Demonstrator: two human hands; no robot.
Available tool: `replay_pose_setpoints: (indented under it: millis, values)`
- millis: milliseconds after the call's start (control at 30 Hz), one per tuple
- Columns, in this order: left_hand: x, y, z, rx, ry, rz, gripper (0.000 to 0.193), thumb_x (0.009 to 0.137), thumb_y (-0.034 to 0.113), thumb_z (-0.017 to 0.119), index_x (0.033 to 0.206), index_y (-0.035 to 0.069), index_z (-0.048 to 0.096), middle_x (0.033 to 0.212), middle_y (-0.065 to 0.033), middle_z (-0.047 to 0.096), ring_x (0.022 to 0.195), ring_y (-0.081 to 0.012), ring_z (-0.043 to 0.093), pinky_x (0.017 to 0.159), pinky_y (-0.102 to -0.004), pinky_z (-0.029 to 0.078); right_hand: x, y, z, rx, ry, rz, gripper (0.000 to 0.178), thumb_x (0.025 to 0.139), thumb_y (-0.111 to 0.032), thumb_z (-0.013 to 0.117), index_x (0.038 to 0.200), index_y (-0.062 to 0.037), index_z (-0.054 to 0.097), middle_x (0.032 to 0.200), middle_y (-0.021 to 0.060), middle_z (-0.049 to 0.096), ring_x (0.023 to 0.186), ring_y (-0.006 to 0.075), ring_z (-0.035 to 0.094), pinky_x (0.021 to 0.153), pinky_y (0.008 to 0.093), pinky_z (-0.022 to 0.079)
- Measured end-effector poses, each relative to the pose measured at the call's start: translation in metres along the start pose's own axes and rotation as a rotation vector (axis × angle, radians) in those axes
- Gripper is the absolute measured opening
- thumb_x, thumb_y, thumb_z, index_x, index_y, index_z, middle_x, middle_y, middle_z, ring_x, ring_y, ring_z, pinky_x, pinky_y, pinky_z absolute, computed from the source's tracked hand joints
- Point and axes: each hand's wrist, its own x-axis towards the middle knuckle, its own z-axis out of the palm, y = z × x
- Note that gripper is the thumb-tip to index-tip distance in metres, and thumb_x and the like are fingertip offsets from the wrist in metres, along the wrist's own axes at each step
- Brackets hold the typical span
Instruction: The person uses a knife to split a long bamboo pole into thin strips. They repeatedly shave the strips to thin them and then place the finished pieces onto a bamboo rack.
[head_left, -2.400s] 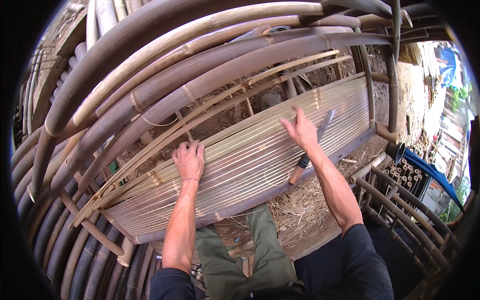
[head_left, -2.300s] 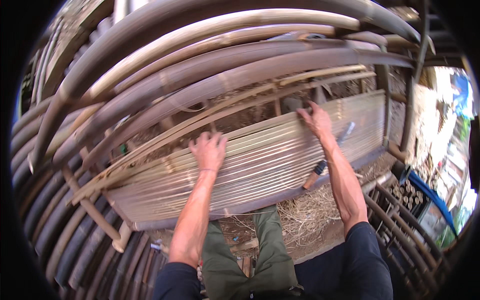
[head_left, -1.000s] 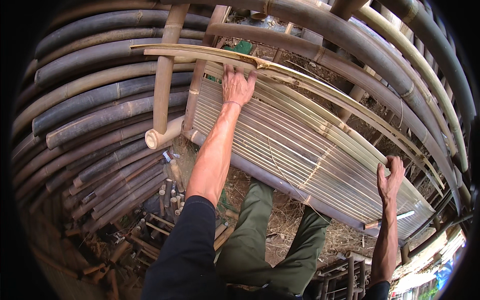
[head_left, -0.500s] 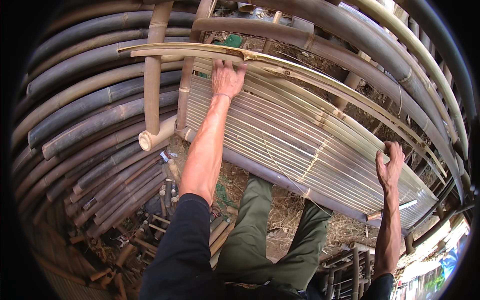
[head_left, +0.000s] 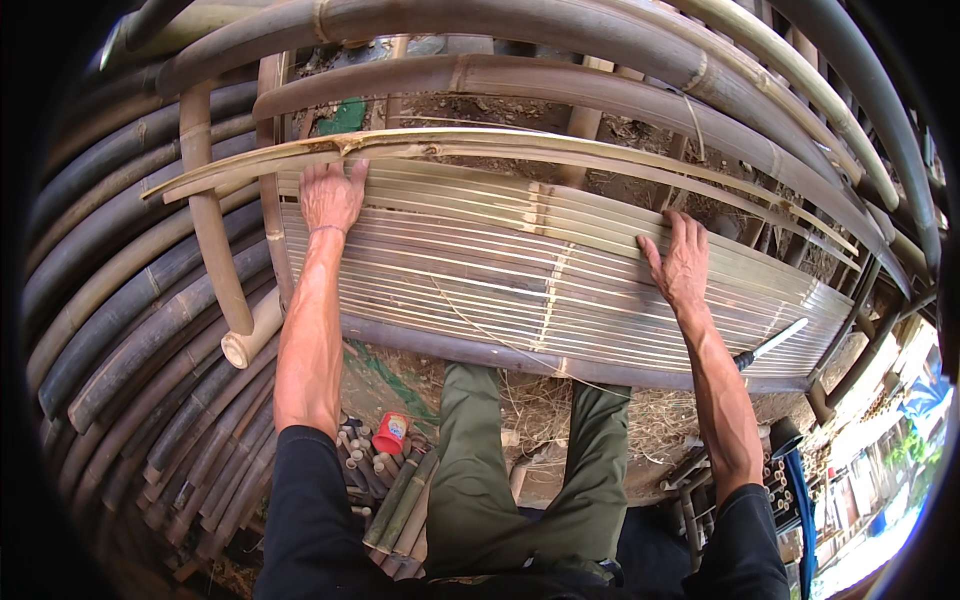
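A bench-like panel of thin bamboo slats (head_left: 450, 265) spans in front of me, with paler slats (head_left: 470, 185) along its far side. My left hand (head_left: 332, 198) lies near the left end, its fingers bent over the far edge of the pale slats. Farther right, my right hand (head_left: 684, 262) grips the same far edge, thumb on top and fingertips partly hidden. Just beyond my left fingertips runs a long split bamboo strip (head_left: 500, 148). A knife (head_left: 775, 345) with a pale blade rests on the panel by my right forearm, which partly covers its handle.
Thick bamboo poles (head_left: 520, 75) curve across the far side, and more dark poles (head_left: 130, 300) are stacked at left. A cut pole end (head_left: 236, 349) juts out beside my left forearm. Below lie a red container (head_left: 391, 432) and short bamboo pieces (head_left: 400, 510).
My view has shifted, so the panel appears more level and farther left. Both hands stay at the pale slats; my right hand is now nearer the middle of the panel.
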Motion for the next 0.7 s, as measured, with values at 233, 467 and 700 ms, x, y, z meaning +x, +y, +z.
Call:
replay_pose_setpoints:
  millis: [233, 467, 700]
  values:
    - [-0.076, 0.138, -0.048, -0.456, 0.098, 0.43, 0.018, 0.089, 0.019, 0.061, 0.095, 0.002, 0.063, 0.095, -0.0141, 0.063, 0.09, -0.0256, 0.062, 0.078, -0.0387, 0.052, -0.01, 0.004, -0.012, 0.148, 0.124, 0.073, 0.055, 0.08, -0.027, 0.074, 0.125, -0.0034, 0.05, 0.124, 0.017, 0.048, 0.115, 0.0359, 0.046, 0.1, 0.0448, 0.04]
    - [-0.056, 0.319, -0.087, -0.138, 0.201, 1.013, 0.024, 0.078, 0.012, 0.06, 0.101, 0.009, 0.059, 0.099, -0.007, 0.054, 0.093, -0.0225, 0.053, 0.078, -0.0351, 0.044, -0.142, 0.071, -0.038, 0.029, 0.311, 1.014, 0.064, 0.079, -0.03, 0.074, 0.13, -0.0044, 0.046, 0.123, 0.0185, 0.047, 0.119, 0.0367, 0.041, 0.103, 0.0479, 0.033]
    - [-0.032, 0.38, -0.078, 0.176, 0.253, 1.0, 0.017, 0.08, 0.016, 0.057, 0.097, 0.011, 0.056, 0.088, -0.0054, 0.052, 0.085, -0.0211, 0.054, 0.072, -0.0334, 0.043, -0.268, 0.175, -0.002, 0.411, 0.167, 1.486, 0.071, 0.074, -0.025, 0.067, 0.133, 0.001, 0.037, 0.116, 0.0257, 0.049, 0.11, 0.0435, 0.049, 0.098, 0.0498, 0.039]
